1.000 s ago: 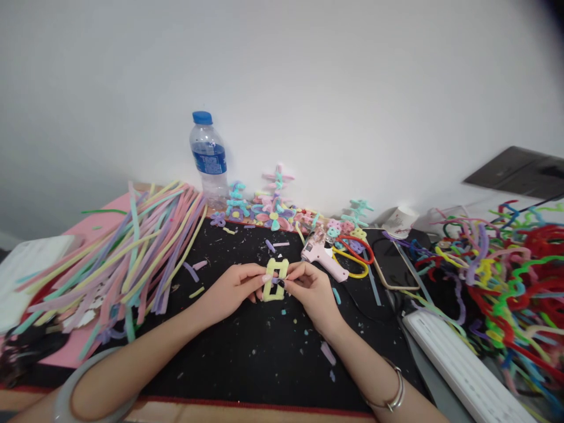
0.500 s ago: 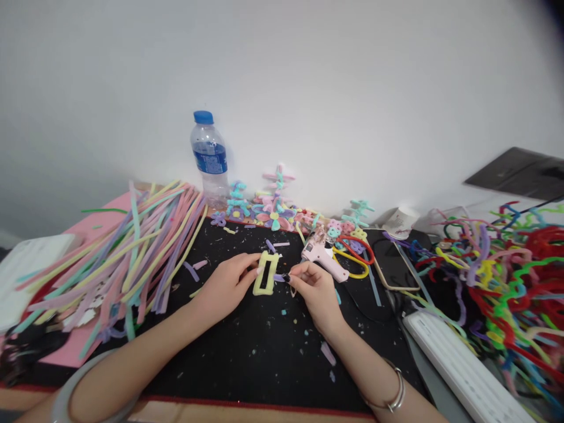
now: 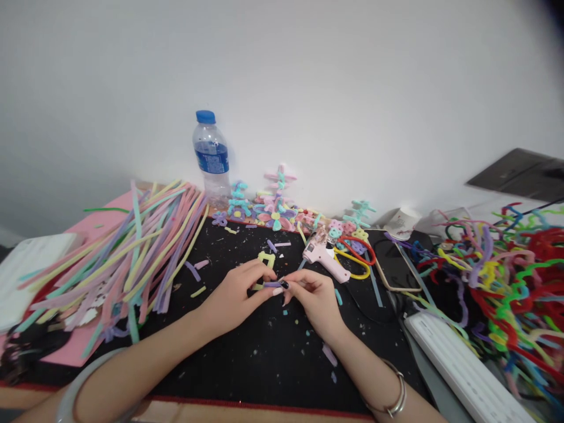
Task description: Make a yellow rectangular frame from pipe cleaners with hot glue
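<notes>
Between both hands is a short purple pipe cleaner piece (image 3: 270, 285), lying sideways at the fingertips. My left hand (image 3: 233, 292) is closed, its thumb and finger pinching the piece. Closed as well, my right hand (image 3: 314, 294) pinches the right end of it with dark-nailed fingers. A yellow pipe cleaner frame (image 3: 266, 257), a narrow rectangle, shows just behind the left fingers. Its lower part is mostly hidden by that hand, and I cannot tell whether the fingers touch it.
A pink glue gun (image 3: 326, 258) and scissors (image 3: 359, 261) lie beyond my right hand. Pastel pipe cleaners (image 3: 145, 252) are heaped at left, curly ones (image 3: 506, 282) at right. A bottle (image 3: 212, 158), phone (image 3: 399, 264) and white power strip (image 3: 462, 364) stand around the black mat (image 3: 247, 370).
My left hand has let go of the yellow frame's side and moved right to pinch the purple piece. The right hand has kept its grip, with the piece now in front of the frame.
</notes>
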Tool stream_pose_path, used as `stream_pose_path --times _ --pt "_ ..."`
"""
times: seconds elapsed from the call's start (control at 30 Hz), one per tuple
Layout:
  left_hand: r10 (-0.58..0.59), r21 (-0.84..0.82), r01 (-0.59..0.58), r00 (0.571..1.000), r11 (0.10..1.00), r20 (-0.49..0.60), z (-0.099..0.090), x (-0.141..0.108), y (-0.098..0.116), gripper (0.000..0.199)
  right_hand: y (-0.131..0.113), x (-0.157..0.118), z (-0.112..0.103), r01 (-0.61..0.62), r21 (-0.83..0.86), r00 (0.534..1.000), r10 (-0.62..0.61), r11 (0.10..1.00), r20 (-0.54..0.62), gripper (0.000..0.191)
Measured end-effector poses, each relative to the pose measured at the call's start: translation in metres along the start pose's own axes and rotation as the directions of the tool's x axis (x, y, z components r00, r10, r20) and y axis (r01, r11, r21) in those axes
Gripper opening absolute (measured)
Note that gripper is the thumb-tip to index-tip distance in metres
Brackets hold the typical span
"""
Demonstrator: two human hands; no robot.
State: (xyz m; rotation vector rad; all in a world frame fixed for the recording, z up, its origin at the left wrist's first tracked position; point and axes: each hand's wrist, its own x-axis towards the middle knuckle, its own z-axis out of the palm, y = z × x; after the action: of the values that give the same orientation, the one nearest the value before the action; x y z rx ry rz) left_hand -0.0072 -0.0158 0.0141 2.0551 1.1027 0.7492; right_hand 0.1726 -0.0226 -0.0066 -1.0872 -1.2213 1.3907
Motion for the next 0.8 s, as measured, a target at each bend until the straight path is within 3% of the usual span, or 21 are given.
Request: stream_pose_path --times 0.13,0.23,0.4,0.67,0.8 --pt "-0.027 -0.026 0.027 1.000 0.999 -0.003 0.0026 0.0020 -0.0083 0.016 0.0005 -0.0013 0.0005 0.022 -0.044 0.998 -0.020 0.999 0.059 0.007" --pt "-0.028 -0.011 0.028 1.000 1.000 -0.004 0.0023 0.0021 -0.0099 0.015 -0.0002 -0.0024 -0.0006 0.082 -0.197 0.994 -0.064 0.977 0.094 0.005" --pt "0.000 0.001 0.000 0.999 1.000 0.044 0.0046 0.0007 -0.0089 0.014 -0.0029 -0.0049 -0.0025 0.265 -0.516 0.963 -0.193 0.814 0.191 0.018" --pt "0.056 0.080 -0.066 0.991 0.995 0.118 0.0064 -0.0010 -0.0064 0.020 -0.0055 -0.0065 -0.0024 0.376 -0.588 0.927 -0.287 0.717 0.243 0.019" --pt "0.057 0.047 -0.065 0.986 0.997 0.154 0.0053 -0.0018 -0.0045 0.022 -0.0053 -0.0072 -0.0051 0.371 -0.600 0.927 -0.321 0.709 0.194 0.019"
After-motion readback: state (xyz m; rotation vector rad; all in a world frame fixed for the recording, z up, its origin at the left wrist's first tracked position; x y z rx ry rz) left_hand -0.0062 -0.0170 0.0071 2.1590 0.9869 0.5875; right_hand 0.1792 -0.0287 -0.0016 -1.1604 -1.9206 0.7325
